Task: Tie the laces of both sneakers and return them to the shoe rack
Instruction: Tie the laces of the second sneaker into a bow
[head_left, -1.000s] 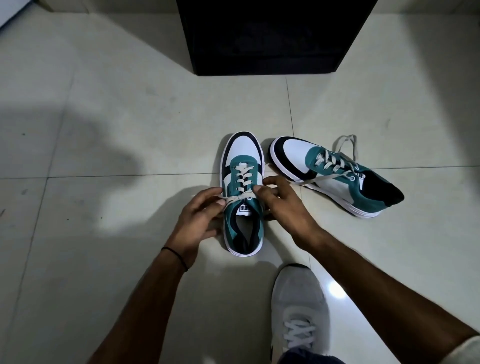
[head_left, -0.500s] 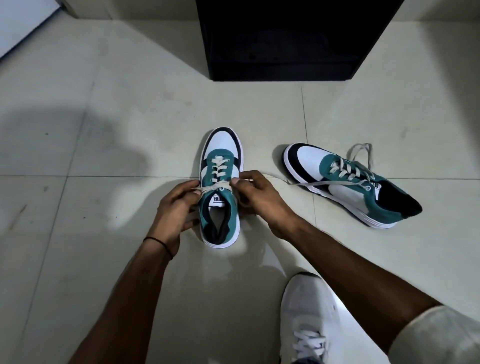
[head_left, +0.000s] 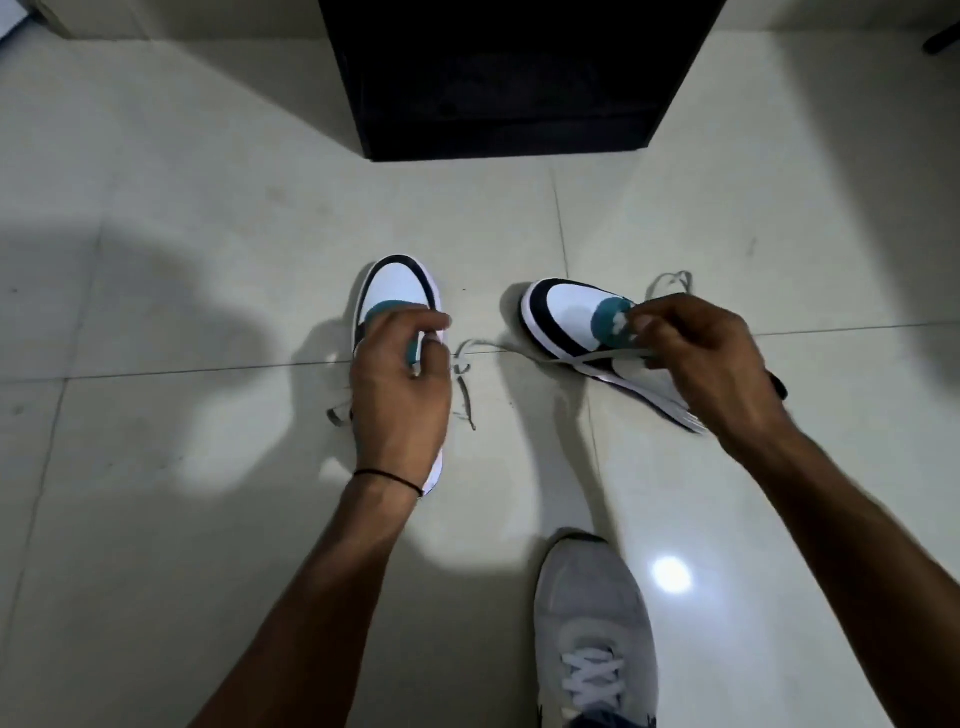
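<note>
Now my hands have come apart: half a second ago both were pinched in tight at the top eyelets of the near sneaker, and now they are raised and spread. My left hand hangs right over that sneaker, hiding most of it; only the white toe pokes out beyond my fingers, which are curled close together, and whether they are pinching a lace I cannot tell. My right hand has swung out over the second sneaker, fingertips pressed together near its teal tongue, and a lace runs from under that hand back toward my left, so I judge I am drawing it out taut. Loose lace ends lie on the floor on either side of my left hand. So, as I read it, the crossing is being cinched, no bow yet. The second sneaker sits tilted on its side under my right hand, laces trailing behind it, not yet tied. The dark shoe rack stands well beyond both hands, so the return is some way off.
</note>
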